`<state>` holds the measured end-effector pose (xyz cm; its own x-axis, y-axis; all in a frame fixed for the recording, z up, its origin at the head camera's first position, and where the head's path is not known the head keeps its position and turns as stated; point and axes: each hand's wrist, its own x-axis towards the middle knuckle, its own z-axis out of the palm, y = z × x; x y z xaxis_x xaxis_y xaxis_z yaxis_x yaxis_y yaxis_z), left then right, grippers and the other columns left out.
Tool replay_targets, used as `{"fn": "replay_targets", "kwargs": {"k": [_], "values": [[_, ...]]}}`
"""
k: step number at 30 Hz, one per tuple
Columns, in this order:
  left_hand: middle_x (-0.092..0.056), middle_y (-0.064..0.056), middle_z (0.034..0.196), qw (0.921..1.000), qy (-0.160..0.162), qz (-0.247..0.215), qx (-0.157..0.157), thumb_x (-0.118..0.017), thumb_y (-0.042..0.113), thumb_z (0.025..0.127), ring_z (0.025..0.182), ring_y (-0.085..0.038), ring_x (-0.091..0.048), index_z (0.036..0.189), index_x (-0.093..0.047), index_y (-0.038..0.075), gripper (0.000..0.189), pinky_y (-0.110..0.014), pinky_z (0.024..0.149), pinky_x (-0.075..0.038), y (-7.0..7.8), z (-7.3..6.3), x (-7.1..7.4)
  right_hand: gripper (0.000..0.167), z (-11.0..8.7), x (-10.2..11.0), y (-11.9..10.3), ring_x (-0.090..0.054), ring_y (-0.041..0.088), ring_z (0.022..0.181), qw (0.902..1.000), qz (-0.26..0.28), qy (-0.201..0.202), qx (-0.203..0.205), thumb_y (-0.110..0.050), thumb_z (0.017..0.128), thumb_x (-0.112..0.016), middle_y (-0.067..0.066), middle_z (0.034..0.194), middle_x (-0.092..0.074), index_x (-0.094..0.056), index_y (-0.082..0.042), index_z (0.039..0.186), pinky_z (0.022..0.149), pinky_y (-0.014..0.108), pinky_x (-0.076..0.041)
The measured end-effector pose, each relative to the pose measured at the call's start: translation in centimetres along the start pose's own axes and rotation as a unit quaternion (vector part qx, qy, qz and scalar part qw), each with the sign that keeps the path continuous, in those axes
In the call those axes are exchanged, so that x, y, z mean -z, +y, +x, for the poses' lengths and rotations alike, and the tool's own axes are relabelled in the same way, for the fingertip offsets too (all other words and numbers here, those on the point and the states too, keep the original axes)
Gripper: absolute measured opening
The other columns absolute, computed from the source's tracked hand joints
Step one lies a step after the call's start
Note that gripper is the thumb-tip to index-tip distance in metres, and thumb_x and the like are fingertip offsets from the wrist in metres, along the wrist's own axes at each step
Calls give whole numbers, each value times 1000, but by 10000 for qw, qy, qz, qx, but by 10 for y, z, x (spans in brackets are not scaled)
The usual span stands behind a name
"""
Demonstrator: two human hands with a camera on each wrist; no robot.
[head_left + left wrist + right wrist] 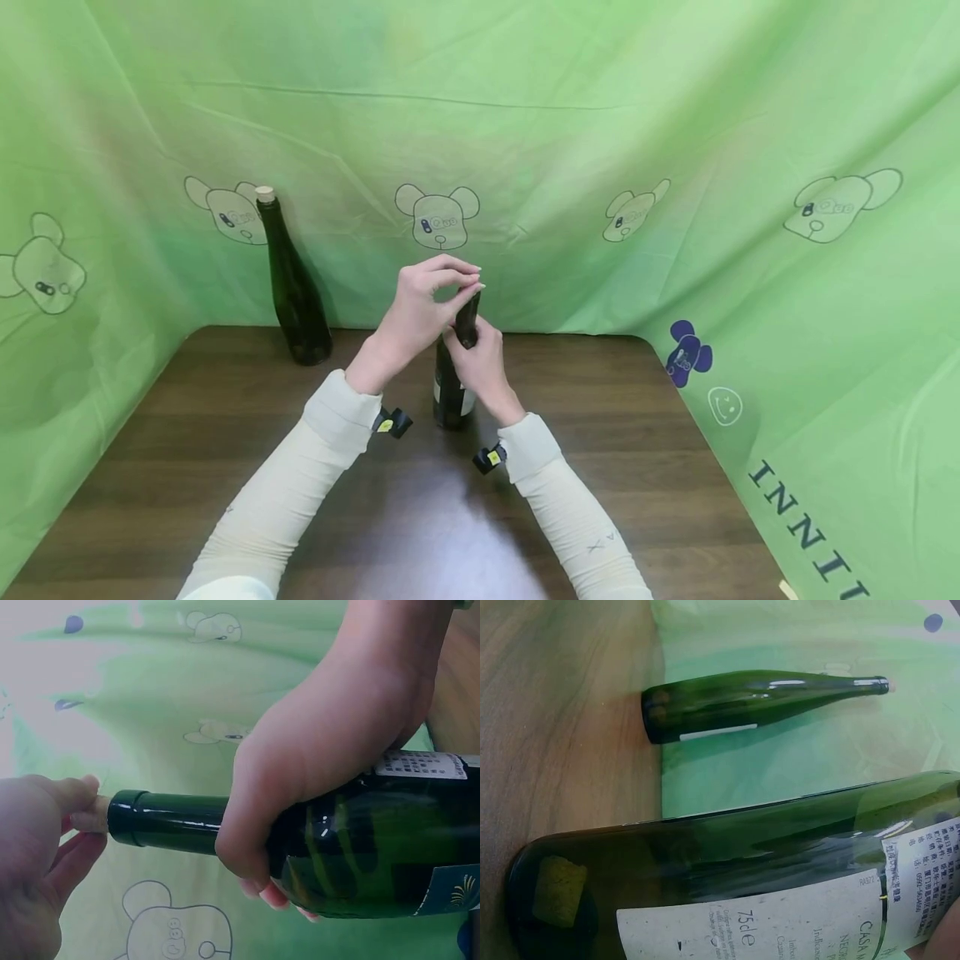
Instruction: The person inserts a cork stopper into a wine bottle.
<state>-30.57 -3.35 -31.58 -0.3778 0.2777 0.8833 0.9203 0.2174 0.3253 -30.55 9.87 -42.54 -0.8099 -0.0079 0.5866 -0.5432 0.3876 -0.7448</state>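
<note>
A dark green wine bottle [448, 392] stands upright on the table. My right hand [482, 358] grips it around the neck and shoulder. Above it, my left hand [427, 300] has its thumb and fingers at the bottle's mouth. The left wrist view shows these fingers pinching a cork [93, 815] that sits partly in the mouth. In the right wrist view the bottle's white label [757, 922] faces the camera, and a loose cork [559, 891] lies inside near the base.
A second green bottle [296, 292] stands at the back left of the brown wooden table [600, 467], with a cork [265, 194] in its mouth. A green cloth [525, 125] printed with bear heads hangs behind and at both sides.
</note>
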Motion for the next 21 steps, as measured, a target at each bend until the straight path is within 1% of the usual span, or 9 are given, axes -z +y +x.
{"fn": "replay_targets", "kwargs": {"k": [3,6,9,12,14,18,21], "values": [[-75,-16,98,10000,-24,71,-26,-78,-5,84,91,-26,-75,92,-78,-5,8,-27,83,-60,2,0,0,15,0,-1,0,-56,16,65,9999,-69,68,60,-19,89,-61,6,76,-67,-70,-8,92,59,29,-46],[-75,-16,99,9998,-137,125,32,-77,-5,85,93,-27,-74,93,-78,-5,8,-27,85,-59,5,1,0,13,0,-2,-1,-52,16,62,9997,-86,149,146,-18,89,-62,7,70,-62,-66,-6,86,58,30,-44],[-75,-18,100,9996,-195,190,110,-76,-4,87,94,-28,-74,94,-78,-5,8,-29,87,-59,5,1,-1,12,0,-2,-1,-51,17,60,9997,-53,142,202,-17,88,-63,7,68,-60,-64,-6,84,56,30,-43],[-75,-18,100,9995,-131,277,120,-76,-4,87,94,-28,-74,94,-77,-5,8,-30,87,-59,5,-1,-2,12,0,-2,-2,-52,16,61,9997,-12,56,218,-17,90,-64,6,69,-61,-64,-6,86,56,29,-44],[-75,-18,100,9996,-61,286,67,-75,-5,86,93,-28,-74,94,-77,-5,8,-30,86,-59,5,-2,-3,12,-1,-2,-1,-53,15,62,9997,-25,46,222,-17,90,-64,6,70,-63,-65,-6,87,56,28,-45],[-75,-18,100,9997,34,219,-76,-75,-5,87,93,-28,-74,94,-77,-6,7,-28,87,-58,3,-4,-6,11,-1,-2,0,-54,16,62,9996,-23,134,233,-15,89,-64,7,70,-63,-65,-5,85,56,29,-45],[-75,-17,100,9997,142,178,-109,-75,-5,87,94,-28,-74,94,-77,-6,7,-27,88,-58,2,-3,-8,11,1,-1,0,-55,16,62,9996,-7,147,255,-15,90,-64,8,71,-64,-65,-5,86,56,29,-46]]}}
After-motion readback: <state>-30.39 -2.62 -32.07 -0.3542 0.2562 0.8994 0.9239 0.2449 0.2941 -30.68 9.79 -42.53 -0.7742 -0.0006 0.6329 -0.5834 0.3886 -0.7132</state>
